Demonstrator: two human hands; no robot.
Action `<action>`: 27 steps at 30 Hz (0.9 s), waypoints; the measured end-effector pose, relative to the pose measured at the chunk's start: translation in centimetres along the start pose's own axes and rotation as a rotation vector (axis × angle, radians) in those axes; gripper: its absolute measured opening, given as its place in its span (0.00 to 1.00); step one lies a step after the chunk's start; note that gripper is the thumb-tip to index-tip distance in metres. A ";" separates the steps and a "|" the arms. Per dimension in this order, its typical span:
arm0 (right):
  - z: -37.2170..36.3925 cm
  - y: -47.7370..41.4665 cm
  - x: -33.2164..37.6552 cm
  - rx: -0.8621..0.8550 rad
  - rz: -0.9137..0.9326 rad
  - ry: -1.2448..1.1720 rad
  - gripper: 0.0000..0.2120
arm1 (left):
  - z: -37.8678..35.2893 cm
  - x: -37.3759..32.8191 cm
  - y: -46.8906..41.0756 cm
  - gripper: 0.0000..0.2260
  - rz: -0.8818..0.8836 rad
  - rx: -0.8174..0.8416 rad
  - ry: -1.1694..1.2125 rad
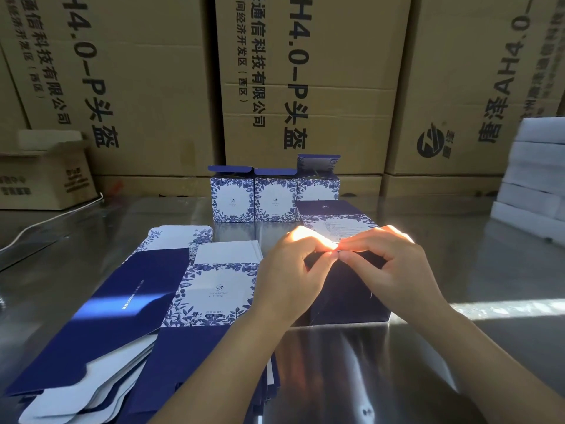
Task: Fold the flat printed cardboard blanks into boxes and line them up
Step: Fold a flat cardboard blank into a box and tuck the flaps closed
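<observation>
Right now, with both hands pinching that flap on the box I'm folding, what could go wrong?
1. The left hand and right hand pinch a flap of the half-folded box in harsh sun glare, so a crooked crease may go unnoticed.
2. The forearm hangs over the loose stack of flat blanks and could scatter them.

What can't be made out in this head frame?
- Box in progress: its near flaps, hidden by left hand and right hand; sun glare washes out the fingertips.
- Flat blanks: stack depth, cut by bottom edge.
- Finished boxes: logo print too small.
</observation>
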State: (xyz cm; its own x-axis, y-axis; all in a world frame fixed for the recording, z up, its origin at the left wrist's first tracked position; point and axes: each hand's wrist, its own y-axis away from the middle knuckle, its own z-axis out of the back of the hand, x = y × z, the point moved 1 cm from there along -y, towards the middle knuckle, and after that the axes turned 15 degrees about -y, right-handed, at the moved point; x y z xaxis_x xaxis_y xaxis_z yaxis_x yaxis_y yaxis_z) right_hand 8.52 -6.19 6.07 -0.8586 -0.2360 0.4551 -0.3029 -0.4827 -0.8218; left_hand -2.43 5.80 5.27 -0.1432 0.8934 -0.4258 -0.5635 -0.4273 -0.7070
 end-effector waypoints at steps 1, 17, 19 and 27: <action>0.1 0.0 0.0 0.012 -0.005 -0.004 0.05 | 0.0 0.0 0.0 0.06 -0.001 0.005 0.008; 0.7 -0.2 0.1 0.046 -0.106 -0.131 0.08 | 0.3 0.1 0.2 0.06 -0.036 0.016 -0.068; 0.6 -0.2 0.1 0.027 -0.093 -0.130 0.08 | 0.3 0.1 0.2 0.06 -0.036 0.014 -0.065; 1.0 -0.5 0.3 0.077 -0.085 -0.098 0.07 | 0.3 0.0 0.1 0.06 -0.044 0.017 -0.052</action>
State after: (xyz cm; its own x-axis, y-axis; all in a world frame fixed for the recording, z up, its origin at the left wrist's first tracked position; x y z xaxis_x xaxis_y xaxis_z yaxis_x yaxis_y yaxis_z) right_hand 8.87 -6.83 6.97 -0.7857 -0.2703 0.5564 -0.3373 -0.5668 -0.7516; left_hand -2.76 5.85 5.37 -0.1599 0.9176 -0.3638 -0.5837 -0.3851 -0.7148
